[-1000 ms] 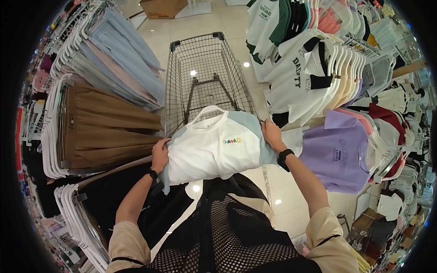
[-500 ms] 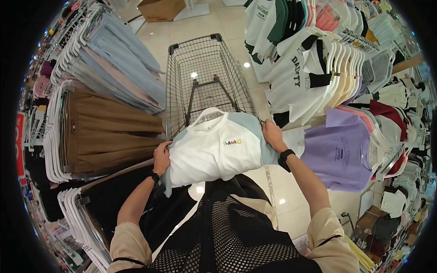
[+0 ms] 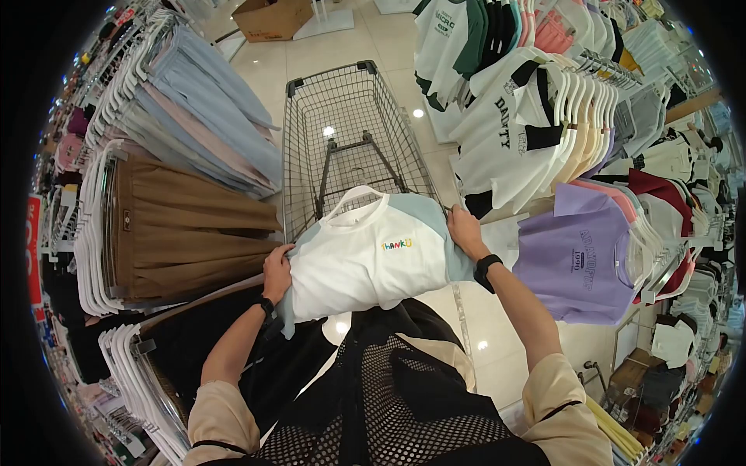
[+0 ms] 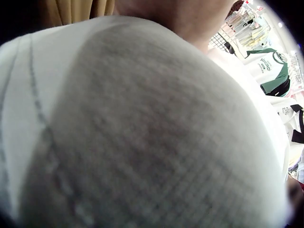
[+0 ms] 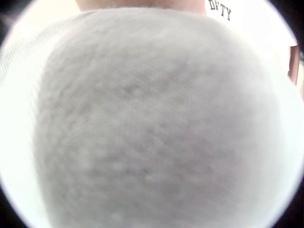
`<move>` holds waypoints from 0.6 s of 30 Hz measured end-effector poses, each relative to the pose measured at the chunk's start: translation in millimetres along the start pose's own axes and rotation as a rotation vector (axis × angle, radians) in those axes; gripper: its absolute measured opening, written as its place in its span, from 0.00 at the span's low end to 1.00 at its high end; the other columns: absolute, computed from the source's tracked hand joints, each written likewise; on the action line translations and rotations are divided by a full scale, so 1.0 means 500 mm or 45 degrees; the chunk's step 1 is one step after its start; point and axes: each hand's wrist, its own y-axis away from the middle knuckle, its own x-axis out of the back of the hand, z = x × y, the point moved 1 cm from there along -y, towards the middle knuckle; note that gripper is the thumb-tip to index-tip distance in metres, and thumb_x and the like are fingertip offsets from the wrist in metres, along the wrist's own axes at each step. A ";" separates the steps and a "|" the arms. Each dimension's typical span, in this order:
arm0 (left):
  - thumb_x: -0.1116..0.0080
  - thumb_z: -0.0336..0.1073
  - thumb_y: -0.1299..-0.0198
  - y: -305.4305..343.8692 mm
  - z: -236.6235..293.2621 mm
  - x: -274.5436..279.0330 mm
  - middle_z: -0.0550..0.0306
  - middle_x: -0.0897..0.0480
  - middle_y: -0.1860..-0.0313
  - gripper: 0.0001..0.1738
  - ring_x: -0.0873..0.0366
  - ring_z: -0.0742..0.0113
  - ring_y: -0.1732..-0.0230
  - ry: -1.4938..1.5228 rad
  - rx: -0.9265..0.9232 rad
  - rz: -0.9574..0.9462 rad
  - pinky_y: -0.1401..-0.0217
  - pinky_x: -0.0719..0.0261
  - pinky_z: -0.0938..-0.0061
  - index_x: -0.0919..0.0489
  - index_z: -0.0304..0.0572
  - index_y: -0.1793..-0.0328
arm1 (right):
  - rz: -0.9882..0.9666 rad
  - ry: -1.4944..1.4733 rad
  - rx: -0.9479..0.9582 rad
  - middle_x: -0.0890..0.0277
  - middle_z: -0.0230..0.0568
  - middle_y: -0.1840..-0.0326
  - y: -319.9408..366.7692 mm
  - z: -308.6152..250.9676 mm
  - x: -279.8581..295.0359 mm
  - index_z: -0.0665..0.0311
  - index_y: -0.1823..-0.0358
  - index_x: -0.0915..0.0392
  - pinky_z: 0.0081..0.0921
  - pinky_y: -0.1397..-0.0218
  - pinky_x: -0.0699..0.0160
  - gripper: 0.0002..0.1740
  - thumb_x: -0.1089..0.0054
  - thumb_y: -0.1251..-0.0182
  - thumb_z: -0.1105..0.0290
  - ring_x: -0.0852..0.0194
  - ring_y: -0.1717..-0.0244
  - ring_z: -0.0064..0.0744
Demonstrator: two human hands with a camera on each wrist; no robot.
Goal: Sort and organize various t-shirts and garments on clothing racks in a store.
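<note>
A white T-shirt [image 3: 365, 260] with grey-blue sleeves and a small colourful "THANKU" print lies spread between my two hands, bunched along its lower edge. The top of a white hanger [image 3: 359, 191] sticks out of its neckline. My left hand [image 3: 277, 272] grips the left side of the shirt, and my right hand [image 3: 466, 233] grips its right sleeve, higher up. The fingers under the cloth are hidden. Shirt fabric [image 4: 156, 123] fills most of the left wrist view; grey cloth [image 5: 152, 123] fills the right wrist view.
A wire shopping cart [image 3: 342, 78] stands just beyond the shirt. Brown trousers [image 3: 194, 225] and light blue trousers [image 3: 214, 93] hang at the left. On the right hang a purple T-shirt [image 3: 575, 256] and white "DAINTY" shirts [image 3: 493, 128]. A cardboard box [image 3: 272, 19] sits far ahead.
My left hand and the shirt's left side have shifted slightly rightward. The surroundings have moved a little in view. Both hands keep the same hold.
</note>
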 end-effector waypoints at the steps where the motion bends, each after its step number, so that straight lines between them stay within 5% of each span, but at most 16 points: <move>1: 0.52 0.20 0.31 0.001 -0.001 0.001 0.34 0.13 0.48 0.21 0.17 0.29 0.44 -0.002 0.000 0.002 0.39 0.20 0.47 0.13 0.37 0.39 | 0.003 -0.001 0.008 0.12 0.64 0.61 0.001 0.000 -0.001 0.69 0.55 0.21 0.61 0.51 0.14 0.15 0.45 0.18 0.62 0.12 0.59 0.70; 13: 0.52 0.19 0.32 0.001 -0.012 0.001 0.35 0.12 0.47 0.23 0.17 0.30 0.44 0.019 0.013 -0.021 0.38 0.21 0.47 0.13 0.39 0.38 | 0.028 -0.001 0.028 0.13 0.64 0.63 0.007 -0.007 0.006 0.70 0.56 0.22 0.59 0.52 0.14 0.14 0.45 0.19 0.64 0.12 0.59 0.69; 18: 0.52 0.19 0.29 0.001 -0.009 0.007 0.38 0.11 0.45 0.22 0.13 0.35 0.43 -0.055 0.024 -0.042 0.37 0.18 0.55 0.13 0.39 0.38 | 0.008 0.016 0.009 0.12 0.64 0.62 0.006 -0.009 0.002 0.70 0.55 0.21 0.59 0.52 0.14 0.13 0.45 0.19 0.64 0.12 0.59 0.68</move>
